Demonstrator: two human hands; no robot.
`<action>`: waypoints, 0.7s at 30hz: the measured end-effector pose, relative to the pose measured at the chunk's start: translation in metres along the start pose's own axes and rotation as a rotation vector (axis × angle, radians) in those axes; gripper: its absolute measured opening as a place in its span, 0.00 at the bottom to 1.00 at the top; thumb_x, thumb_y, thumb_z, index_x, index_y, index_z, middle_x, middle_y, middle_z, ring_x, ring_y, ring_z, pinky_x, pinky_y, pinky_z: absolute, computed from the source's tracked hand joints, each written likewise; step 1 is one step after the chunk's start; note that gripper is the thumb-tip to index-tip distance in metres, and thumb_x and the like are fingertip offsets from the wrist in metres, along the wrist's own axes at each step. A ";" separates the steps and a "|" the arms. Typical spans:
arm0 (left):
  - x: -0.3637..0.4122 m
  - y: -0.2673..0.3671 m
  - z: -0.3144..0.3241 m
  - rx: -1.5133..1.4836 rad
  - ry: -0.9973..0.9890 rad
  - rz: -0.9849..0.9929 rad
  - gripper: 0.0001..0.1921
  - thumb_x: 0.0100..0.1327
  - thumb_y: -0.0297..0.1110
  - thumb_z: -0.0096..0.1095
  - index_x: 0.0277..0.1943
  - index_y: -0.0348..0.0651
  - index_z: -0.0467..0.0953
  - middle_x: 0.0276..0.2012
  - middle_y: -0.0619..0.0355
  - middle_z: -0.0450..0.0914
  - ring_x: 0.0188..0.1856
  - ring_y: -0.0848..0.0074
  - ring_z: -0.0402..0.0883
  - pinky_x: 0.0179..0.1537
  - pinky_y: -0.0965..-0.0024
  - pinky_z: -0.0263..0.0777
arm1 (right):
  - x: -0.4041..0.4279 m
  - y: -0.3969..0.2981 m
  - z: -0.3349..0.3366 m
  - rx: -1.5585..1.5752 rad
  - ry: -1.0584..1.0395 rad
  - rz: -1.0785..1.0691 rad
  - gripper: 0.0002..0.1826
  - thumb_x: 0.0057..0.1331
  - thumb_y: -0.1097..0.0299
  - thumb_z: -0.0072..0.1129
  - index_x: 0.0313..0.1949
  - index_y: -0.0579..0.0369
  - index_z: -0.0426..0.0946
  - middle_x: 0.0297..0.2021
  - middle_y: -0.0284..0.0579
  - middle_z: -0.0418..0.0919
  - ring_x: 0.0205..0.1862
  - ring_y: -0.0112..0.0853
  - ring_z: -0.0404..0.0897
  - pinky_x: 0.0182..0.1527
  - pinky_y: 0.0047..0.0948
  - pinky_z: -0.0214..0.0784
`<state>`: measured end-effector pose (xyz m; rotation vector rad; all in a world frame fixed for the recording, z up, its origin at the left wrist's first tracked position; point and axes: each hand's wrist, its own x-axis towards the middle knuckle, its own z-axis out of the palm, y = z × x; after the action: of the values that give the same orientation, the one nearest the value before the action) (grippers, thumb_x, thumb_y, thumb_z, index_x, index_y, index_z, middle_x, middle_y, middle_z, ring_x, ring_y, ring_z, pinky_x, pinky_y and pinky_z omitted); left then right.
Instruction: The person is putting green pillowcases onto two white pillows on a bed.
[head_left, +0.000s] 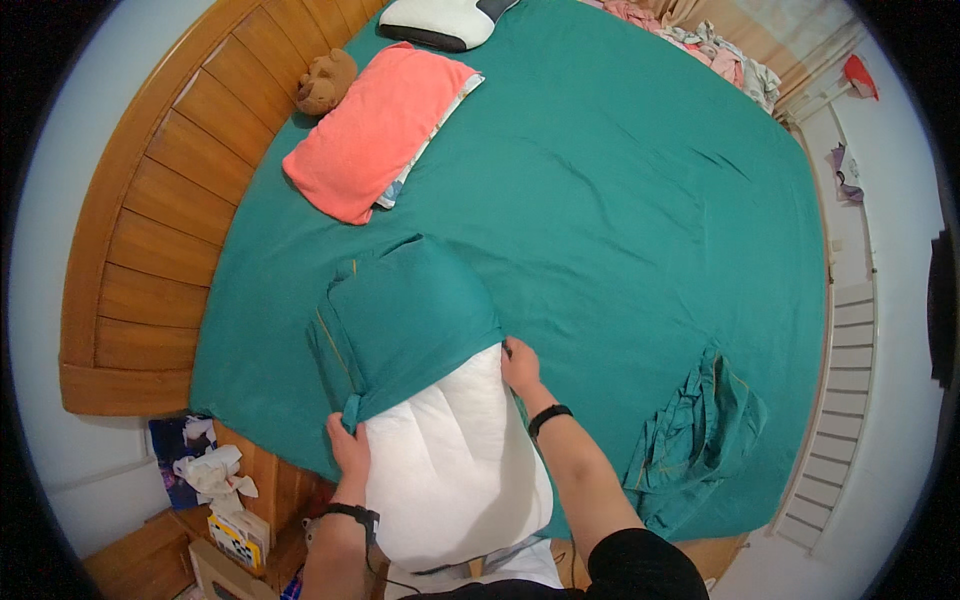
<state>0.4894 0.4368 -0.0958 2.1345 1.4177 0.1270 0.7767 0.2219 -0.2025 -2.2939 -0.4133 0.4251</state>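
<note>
A white pillow (457, 465) lies before me at the bed's near edge, its far part inside a green pillowcase (420, 307). The case's opening crosses the pillow at a slant. My left hand (349, 448) grips the bunched left edge of the opening. At the right end of the opening, my right hand (520, 366) pinches the hem close against the pillow's side. Both hands wear dark bands at the wrist. The pillow's near half is bare, and its far end is hidden in the cloth.
The bed has a green sheet (600, 247) and a wooden headboard (172, 202) on the left. Crumpled green cloth (697, 442) lies right. Farther off are a coral-covered pillow (382, 127), a brown plush toy (327, 81) and a white-and-black pillow (435, 21). A wooden nightstand (255, 465) holds tissues (214, 472).
</note>
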 end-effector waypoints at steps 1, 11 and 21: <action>0.004 -0.017 -0.002 0.005 0.003 -0.014 0.14 0.64 0.27 0.55 0.50 0.32 0.68 0.55 0.38 0.71 0.55 0.51 0.71 0.57 0.60 0.64 | -0.014 -0.012 -0.003 -0.065 -0.084 -0.014 0.09 0.64 0.66 0.53 0.42 0.54 0.75 0.38 0.50 0.80 0.40 0.51 0.78 0.41 0.45 0.71; -0.018 -0.132 -0.017 -0.348 -0.207 -0.208 0.21 0.68 0.25 0.48 0.62 0.26 0.63 0.56 0.38 0.73 0.55 0.55 0.73 0.59 0.64 0.64 | -0.126 -0.066 -0.098 -0.137 -0.220 -0.309 0.07 0.61 0.73 0.53 0.40 0.58 0.72 0.39 0.49 0.76 0.42 0.49 0.76 0.42 0.43 0.71; -0.051 -0.062 0.003 -0.338 -0.591 -0.120 0.22 0.67 0.28 0.43 0.62 0.30 0.65 0.54 0.41 0.75 0.53 0.56 0.74 0.58 0.65 0.65 | -0.211 -0.037 -0.172 -0.541 -0.487 -0.037 0.04 0.59 0.74 0.52 0.32 0.59 0.67 0.32 0.53 0.74 0.37 0.52 0.74 0.36 0.47 0.68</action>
<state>0.4179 0.4084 -0.1184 1.6204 1.0751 -0.2721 0.6542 0.0516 -0.0248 -2.6779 -0.9009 0.9560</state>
